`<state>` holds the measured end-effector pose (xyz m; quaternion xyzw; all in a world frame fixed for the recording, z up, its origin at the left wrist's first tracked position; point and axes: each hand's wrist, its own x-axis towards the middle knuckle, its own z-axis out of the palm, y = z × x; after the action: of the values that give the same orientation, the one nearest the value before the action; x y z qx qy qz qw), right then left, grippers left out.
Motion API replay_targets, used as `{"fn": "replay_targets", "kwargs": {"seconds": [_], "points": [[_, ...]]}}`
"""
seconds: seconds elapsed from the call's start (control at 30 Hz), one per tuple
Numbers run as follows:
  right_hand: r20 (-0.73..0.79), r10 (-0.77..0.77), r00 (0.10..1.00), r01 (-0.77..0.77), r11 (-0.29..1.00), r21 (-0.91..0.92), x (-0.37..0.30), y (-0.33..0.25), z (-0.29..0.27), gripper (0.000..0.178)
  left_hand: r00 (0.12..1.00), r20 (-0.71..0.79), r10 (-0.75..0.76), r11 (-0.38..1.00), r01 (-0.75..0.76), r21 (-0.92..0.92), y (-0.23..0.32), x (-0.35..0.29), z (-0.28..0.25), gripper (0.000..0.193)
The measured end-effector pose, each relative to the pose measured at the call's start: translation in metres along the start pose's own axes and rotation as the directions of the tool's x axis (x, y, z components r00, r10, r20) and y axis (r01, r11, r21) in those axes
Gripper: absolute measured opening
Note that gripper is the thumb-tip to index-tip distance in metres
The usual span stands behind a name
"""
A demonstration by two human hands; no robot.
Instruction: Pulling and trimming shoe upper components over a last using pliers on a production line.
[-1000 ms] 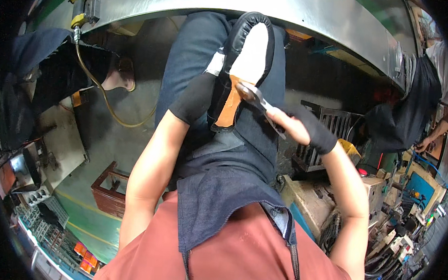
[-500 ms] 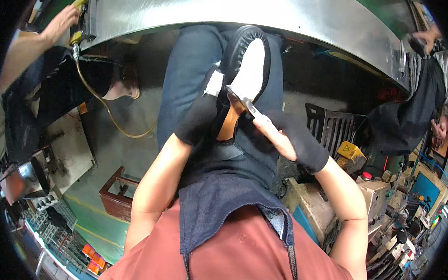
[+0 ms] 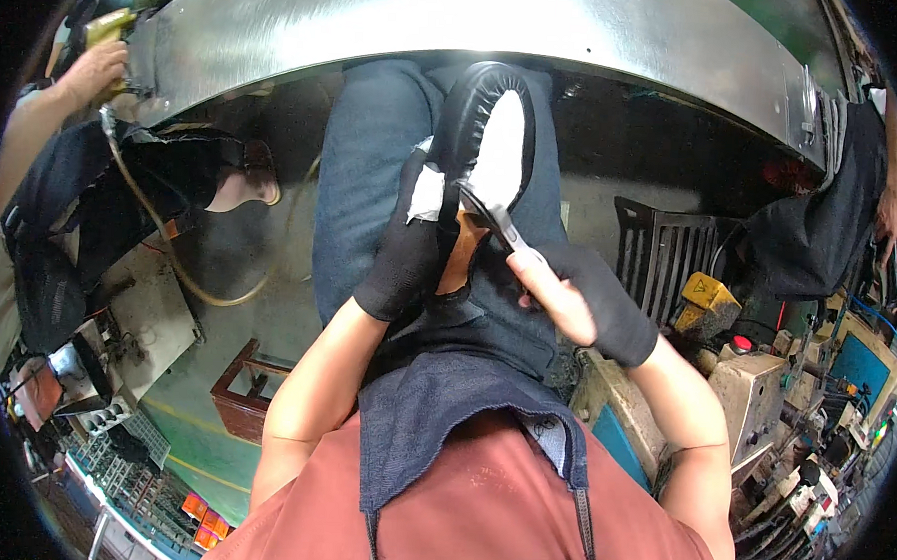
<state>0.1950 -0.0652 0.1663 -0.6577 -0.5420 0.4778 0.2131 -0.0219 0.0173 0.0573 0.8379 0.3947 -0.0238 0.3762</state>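
On my lap lies a black shoe upper (image 3: 464, 116), its edge pleated over a white sole-shaped piece (image 3: 504, 147), toe pointing away from me. Toward the heel a tan-orange surface (image 3: 460, 255) shows. My left hand (image 3: 405, 243), in a black glove with white tape near the fingers, grips the shoe's left side; its fingertips are partly hidden. My right hand (image 3: 573, 290), in a black fingerless glove, is closed round a pair of metal pliers (image 3: 501, 222). The pliers' dark tip meets the shoe around its middle, where the white piece ends.
A curved metal bench (image 3: 460, 20) runs across the far side. At left, a person's hand (image 3: 99, 70) holds a yellow tool with a hose (image 3: 179, 258); at right hangs another person's hand (image 3: 889, 221). A brown stool (image 3: 238, 396), a black crate (image 3: 665, 254) and machinery (image 3: 749, 393) stand near me.
The shoe and both my hands have shifted slightly toward me in the picture. The pliers stay at the shoe's middle. The left person's hand and yellow tool have moved left and down.
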Motion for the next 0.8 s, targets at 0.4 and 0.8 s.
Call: {"fn": "replay_targets", "kwargs": {"seconds": [0.4,0.8], "points": [[0.181,-0.104,0.978,0.153,0.946,-0.284,0.017,0.042,-0.059,0.043,0.813,-0.577,-0.074,0.884,-0.215,-0.416,0.03,0.026,-0.012,0.072],[0.254,-0.113,0.961,0.229,0.839,-0.493,0.016,0.003,-0.025,0.04,0.927,-0.34,0.16,0.821,-0.316,-0.475,0.009,0.0,-0.022,0.116]]}}
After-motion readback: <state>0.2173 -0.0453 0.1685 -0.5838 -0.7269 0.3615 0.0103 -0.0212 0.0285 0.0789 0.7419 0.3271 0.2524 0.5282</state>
